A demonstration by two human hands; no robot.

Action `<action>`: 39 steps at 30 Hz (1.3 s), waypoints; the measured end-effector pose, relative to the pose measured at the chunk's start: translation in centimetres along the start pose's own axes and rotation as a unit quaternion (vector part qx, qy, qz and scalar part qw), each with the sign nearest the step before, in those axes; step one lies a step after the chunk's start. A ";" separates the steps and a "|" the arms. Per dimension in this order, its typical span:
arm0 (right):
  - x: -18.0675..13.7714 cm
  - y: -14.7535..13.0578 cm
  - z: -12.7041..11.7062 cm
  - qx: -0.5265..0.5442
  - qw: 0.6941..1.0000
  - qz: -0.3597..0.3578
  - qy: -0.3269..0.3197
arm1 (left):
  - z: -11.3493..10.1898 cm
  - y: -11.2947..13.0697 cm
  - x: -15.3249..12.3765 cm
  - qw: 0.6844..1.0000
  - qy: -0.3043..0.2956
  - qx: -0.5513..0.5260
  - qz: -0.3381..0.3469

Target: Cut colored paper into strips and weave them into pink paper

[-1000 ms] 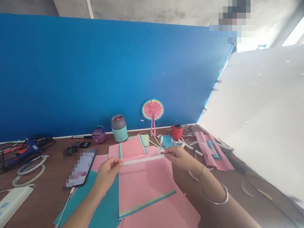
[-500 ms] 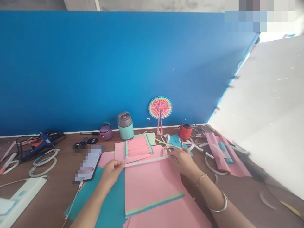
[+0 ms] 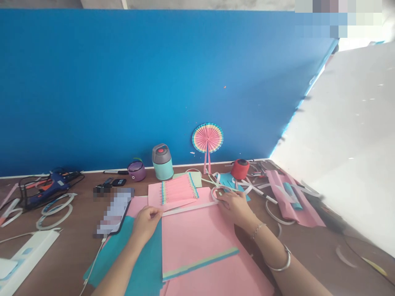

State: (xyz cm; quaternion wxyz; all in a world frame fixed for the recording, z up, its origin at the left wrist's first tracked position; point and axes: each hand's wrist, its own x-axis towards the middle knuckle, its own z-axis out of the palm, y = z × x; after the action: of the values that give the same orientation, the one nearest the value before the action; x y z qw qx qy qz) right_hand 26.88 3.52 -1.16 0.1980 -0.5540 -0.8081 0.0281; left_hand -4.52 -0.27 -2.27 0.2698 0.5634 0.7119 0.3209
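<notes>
A white tape strip lies stretched along the top edge of a pink paper sheet. My left hand pinches the strip's left end, fingers closed. My right hand presses the strip's right end down, next to a roll of tape. A folded pink pleated paper with coloured edges lies just behind the strip. A teal sheet lies under my left forearm.
A phone lies left of the papers. A blue glue gun and tape rings sit far left. A teal flask, purple pot, red spool and paper fan stand by the blue wall. Paper scraps lie right.
Both hands lowered the white strip onto the top edge of the pink sheet. The head camera shifted left, so the scene slid right.
</notes>
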 end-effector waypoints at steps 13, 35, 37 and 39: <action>0.1 0.4 0.7 0.010 1.000 0.000 -0.011 | -0.3 0.0 0.0 1.000 -0.006 0.002 0.004; 0.3 0.2 1.2 -0.012 0.999 -0.014 0.048 | -0.5 0.4 -0.1 0.999 0.020 0.024 0.034; 0.3 0.2 1.2 -0.005 0.998 -0.011 0.060 | -0.6 0.6 -0.2 0.998 0.027 0.021 0.046; 0.3 0.2 1.2 0.005 0.997 -0.009 0.070 | -0.6 0.8 -0.3 0.998 0.034 0.019 0.058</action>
State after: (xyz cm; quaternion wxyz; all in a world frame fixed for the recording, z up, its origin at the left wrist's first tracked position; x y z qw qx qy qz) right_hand 26.54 4.10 -2.17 0.2573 -0.5461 -0.7971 -0.0088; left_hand -4.45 -0.53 -1.26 0.2156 0.5973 0.6930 0.3413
